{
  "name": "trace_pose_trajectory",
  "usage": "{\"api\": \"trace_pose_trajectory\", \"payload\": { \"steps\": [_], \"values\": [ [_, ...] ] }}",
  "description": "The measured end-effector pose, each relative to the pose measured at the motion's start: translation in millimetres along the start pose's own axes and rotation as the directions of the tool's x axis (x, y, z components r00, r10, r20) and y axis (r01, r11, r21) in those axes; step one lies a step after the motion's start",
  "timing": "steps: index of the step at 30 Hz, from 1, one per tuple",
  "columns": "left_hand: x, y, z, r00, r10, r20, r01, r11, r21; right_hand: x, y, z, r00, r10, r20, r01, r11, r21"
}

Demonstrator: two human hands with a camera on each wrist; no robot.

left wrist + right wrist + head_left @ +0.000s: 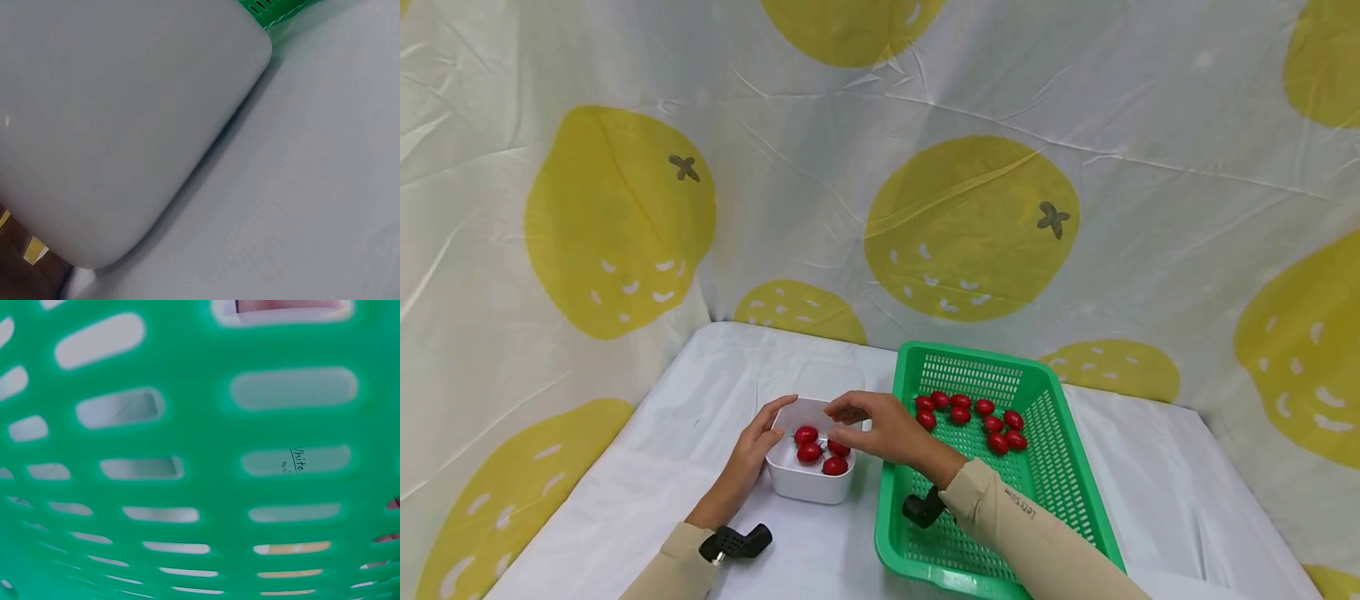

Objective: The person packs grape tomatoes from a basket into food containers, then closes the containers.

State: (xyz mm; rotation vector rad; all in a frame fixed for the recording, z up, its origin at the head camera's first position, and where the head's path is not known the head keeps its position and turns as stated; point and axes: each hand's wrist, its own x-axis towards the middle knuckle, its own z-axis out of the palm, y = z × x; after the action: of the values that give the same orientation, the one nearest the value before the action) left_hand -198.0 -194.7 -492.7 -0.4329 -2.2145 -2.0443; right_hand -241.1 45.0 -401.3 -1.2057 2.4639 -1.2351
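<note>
A small white square container (808, 487) stands on the table with several red cherry tomatoes (809, 452) at its bottom. My left hand (751, 454) holds it at the left side, fingers along the far left corner and thumb near the rim. Up close in the left wrist view is the container's smooth wall (125, 125), with a bit of dark finger (37, 275) at the lower left. My right hand (880, 427) is over the container's right side, thumb and fingers apart, no tomato visible between them. One tomato lies partly hidden under its thumb.
Right of the container stands a green perforated basket (1078, 500) with several cherry tomatoes (992, 424) towards its far end. My right forearm crosses over it. Its slotted green wall (200, 425) fills the right wrist view. Behind hangs a lemon-print cloth (805, 208).
</note>
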Motion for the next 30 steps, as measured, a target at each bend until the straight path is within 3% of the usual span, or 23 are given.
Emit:
{"api": "trace_pose_trajectory", "payload": {
  "steps": [18,30],
  "values": [
    [-1.1,-0.4,2.3,1.0,-0.004,0.002,0.004,1.0,-0.013,-1,-8,-8.0,0.999,0.04,-0.001,-0.04,0.999,0.032],
    [-1.0,1.0,0.1,1.0,0.01,-0.006,-0.01,1.0,0.007,-16,-4,-22.9,0.996,0.054,-0.066,-0.049,0.996,0.07]
  ]
}}
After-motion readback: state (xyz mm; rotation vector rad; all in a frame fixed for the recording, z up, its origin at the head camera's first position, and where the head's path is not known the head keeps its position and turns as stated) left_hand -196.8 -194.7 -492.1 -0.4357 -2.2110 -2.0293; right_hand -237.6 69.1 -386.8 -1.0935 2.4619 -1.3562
